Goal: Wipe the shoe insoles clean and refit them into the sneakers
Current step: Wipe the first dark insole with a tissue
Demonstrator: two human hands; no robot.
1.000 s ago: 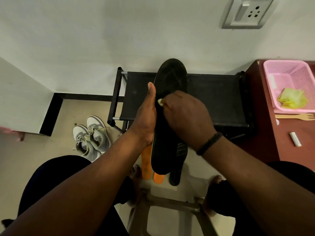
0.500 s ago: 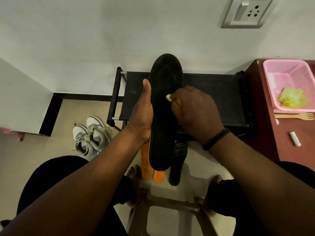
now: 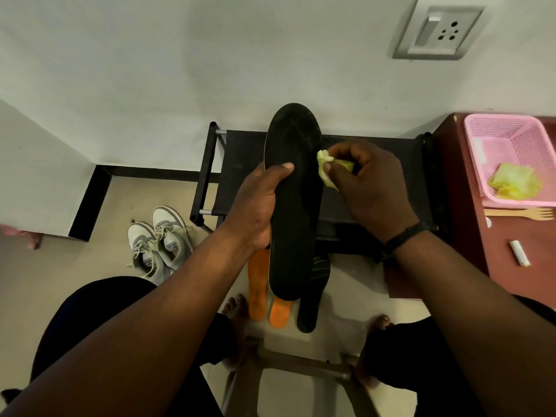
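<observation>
The black insole (image 3: 293, 206) stands upright in front of the shoe rack (image 3: 376, 164), gripped along its left edge by the left hand (image 3: 255, 203), thumb across its face. The right hand (image 3: 370, 182) pinches a yellow-green wipe (image 3: 328, 167) at the insole's right edge. Below lie two orange insoles (image 3: 258, 284) and another black one (image 3: 313, 299) on the floor; grey sneakers (image 3: 159, 239) sit to the left.

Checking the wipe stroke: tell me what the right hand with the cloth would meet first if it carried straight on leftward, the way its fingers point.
The right hand, pinching the yellow cloth, would most likely meet the right edge of the black insole that the left hand holds upright. Depth between them is unclear.
</observation>
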